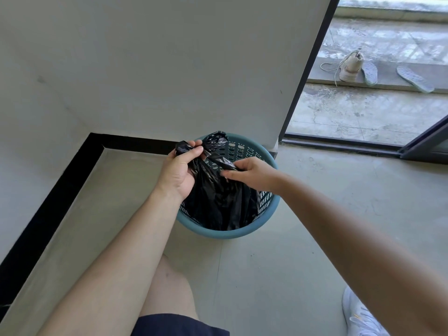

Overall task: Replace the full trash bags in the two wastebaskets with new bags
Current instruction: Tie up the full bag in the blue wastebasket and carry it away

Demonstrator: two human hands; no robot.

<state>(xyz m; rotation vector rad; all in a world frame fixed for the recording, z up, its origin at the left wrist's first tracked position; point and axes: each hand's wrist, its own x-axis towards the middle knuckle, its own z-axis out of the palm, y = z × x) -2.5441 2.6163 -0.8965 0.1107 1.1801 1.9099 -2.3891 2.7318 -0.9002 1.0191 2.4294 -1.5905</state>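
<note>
A round blue perforated wastebasket (244, 232) stands on the floor against the wall corner. A black trash bag (218, 202) sits inside it, its top gathered and pulled up above the rim. My left hand (178, 169) grips one gathered end of the bag's mouth at the upper left. My right hand (252, 172) pinches another twisted strip of the bag on the right side. Both hands hover over the basket's opening. Only one wastebasket is in view.
A white wall with black baseboard (60, 187) runs along the left and behind the basket. To the right is a sliding door track (339, 143), with a shoe (350, 67) and two insoles (414, 78) outside. My knee (169, 287) and white shoe (361, 316) are below.
</note>
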